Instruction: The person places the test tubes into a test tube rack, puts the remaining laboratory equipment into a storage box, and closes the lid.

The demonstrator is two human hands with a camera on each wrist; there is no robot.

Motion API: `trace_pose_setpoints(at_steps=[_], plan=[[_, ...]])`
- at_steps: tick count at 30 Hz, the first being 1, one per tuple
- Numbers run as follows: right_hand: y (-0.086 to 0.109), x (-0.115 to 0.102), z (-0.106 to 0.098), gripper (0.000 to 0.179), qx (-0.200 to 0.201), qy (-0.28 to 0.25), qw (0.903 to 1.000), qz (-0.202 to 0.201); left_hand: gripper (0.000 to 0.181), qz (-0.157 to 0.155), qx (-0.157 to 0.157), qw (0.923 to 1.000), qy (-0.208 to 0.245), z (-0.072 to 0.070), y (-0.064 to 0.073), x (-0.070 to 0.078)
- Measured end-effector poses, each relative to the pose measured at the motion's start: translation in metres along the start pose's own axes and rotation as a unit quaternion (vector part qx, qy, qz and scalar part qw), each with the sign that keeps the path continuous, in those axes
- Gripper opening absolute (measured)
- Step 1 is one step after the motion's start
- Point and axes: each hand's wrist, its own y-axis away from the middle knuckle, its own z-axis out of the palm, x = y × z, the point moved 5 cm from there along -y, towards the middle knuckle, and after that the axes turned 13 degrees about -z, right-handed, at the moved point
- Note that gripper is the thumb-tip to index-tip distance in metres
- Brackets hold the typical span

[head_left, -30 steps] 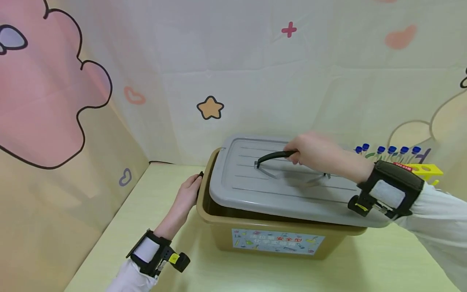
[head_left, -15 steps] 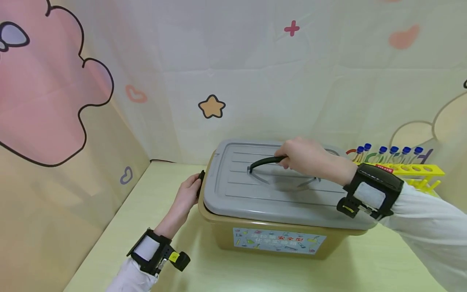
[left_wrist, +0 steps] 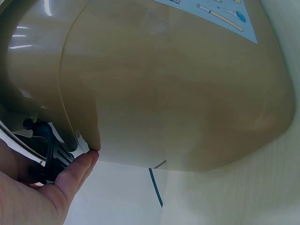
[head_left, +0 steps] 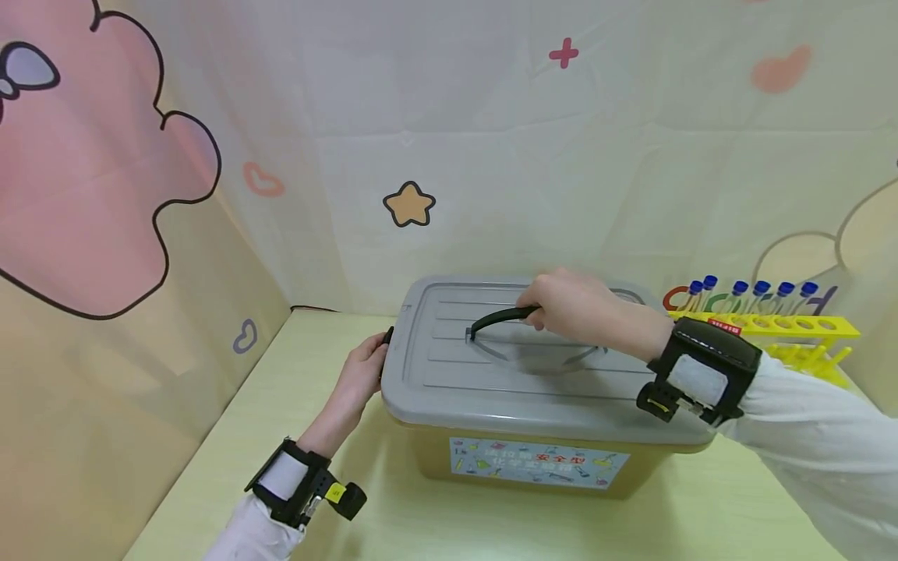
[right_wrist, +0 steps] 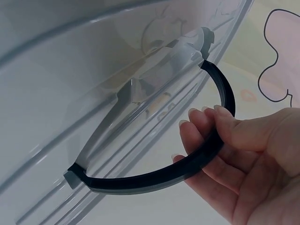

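A tan plastic storage box (head_left: 428, 456) stands on the table with its grey lid (head_left: 449, 382) over the top. My right hand (head_left: 571, 308) curls its fingers round the black carrying handle (right_wrist: 159, 180), which is raised in an arch from the middle of the lid. At the box's left end, my left hand (head_left: 361, 370) holds the black side latch (left_wrist: 56, 157) between thumb and fingers. Its fingertips touch the tan wall in the left wrist view. The lid covers the box's inside. My right forearm hides part of the lid's right side.
Behind the box's right end stands a yellow test tube rack (head_left: 835, 326) holding several blue-capped tubes (head_left: 761, 288). A printed label (head_left: 540, 463) is on the box's front. A patterned curtain (head_left: 491, 156) hangs close behind. Pale table surface (head_left: 337, 475) shows in front and left.
My right hand has moved the lid left and down, from tilted and shifted right to lying level over the rim. The left hand has stayed at the side latch.
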Motion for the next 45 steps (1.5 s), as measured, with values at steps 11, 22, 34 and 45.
trace_pose_setpoints(at_steps=[11,22,34,45], plan=[[-0.001,-0.002,0.002,0.004,-0.011,0.009,0.9999,-0.006,0.037,0.003,-0.005,1.0000,-0.007,0.000,0.001,0.001],[0.002,-0.005,0.008,0.005,0.007,0.008,0.9992,-0.038,0.036,-0.002,0.000,1.0000,-0.005,-0.001,0.001,-0.001],[0.010,-0.006,0.009,0.008,0.014,-0.037,0.9971,-0.065,0.037,-0.007,-0.003,1.0000,0.001,-0.002,0.001,-0.002],[0.028,-0.025,0.023,0.008,0.004,-0.015,0.9926,-0.121,0.035,0.000,-0.013,0.9999,0.006,-0.001,0.001,-0.002]])
